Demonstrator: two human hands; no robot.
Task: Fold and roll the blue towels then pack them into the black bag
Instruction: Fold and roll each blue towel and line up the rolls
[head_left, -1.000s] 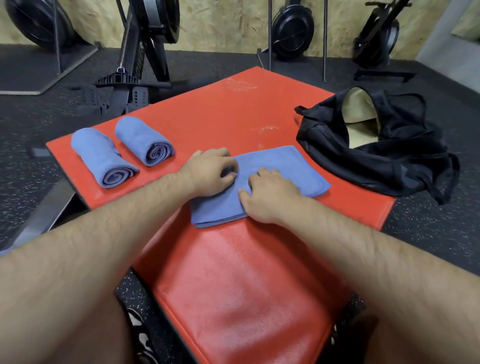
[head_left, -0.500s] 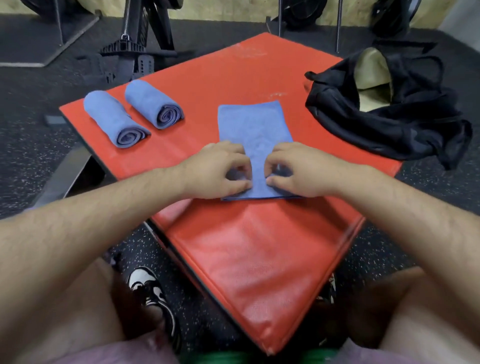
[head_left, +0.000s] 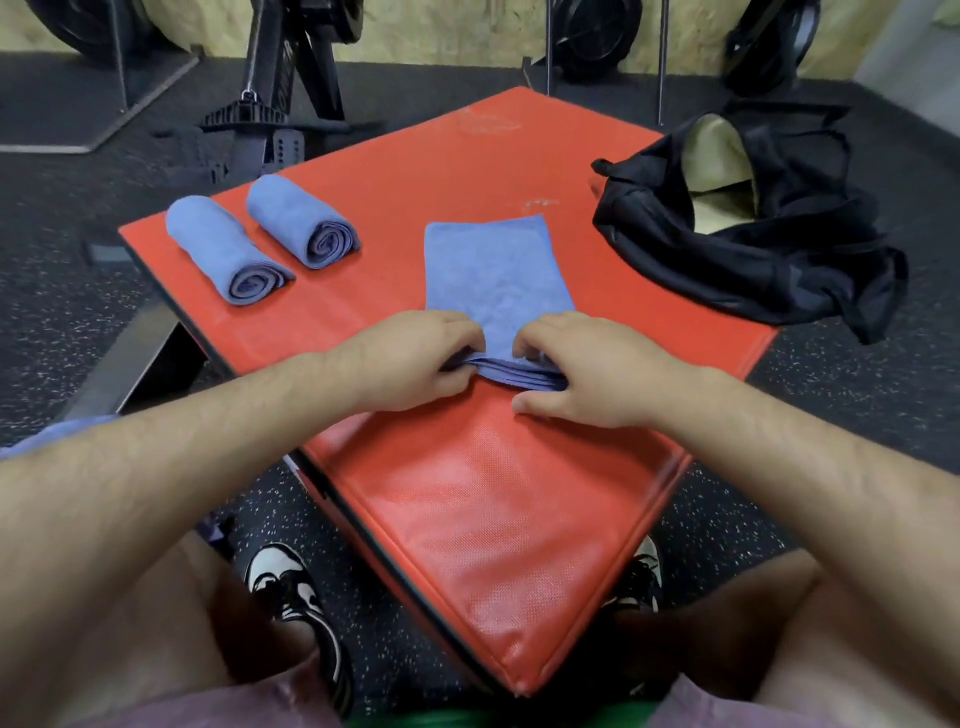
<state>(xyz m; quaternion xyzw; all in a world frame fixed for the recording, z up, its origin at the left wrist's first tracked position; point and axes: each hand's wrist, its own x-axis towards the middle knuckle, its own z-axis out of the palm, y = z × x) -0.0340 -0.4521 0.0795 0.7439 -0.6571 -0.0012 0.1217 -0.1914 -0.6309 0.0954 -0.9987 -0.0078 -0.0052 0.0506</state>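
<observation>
Gripping the near end of the folded towel (head_left: 496, 270) with both hands, right at the edge closest to the body. Pinching its left corner in the left hand (head_left: 415, 358), fingers curled over the top and thumb tucked beneath the stacked layers. Pinching its right corner in the right hand (head_left: 587, 369), fingers bent over the cloth and thumb low against the red mat (head_left: 467, 519). Holding that near edge slightly raised, with the layered folds showing in the narrow gap between the two hands. Beyond the grip, flat on the mat, a narrow blue strip stretching straight away toward the far side.

Off to the left on the same mat, well apart from the hands: a first rolled towel (head_left: 228, 249) and a second rolled towel (head_left: 301, 221), just beside each other, both slanted, spiral ends turned toward the body.

Off to the right, on the mat's far right edge: the black bag (head_left: 727, 260), slumped, mouth gaping onto a pale lining, near the strip's far corner but not touching it.

Further out: a dark speckled floor (head_left: 62, 291), a black and white shoe (head_left: 291, 587) beside the mat's near corner, and a black exercise machine (head_left: 280, 78) behind the mat
</observation>
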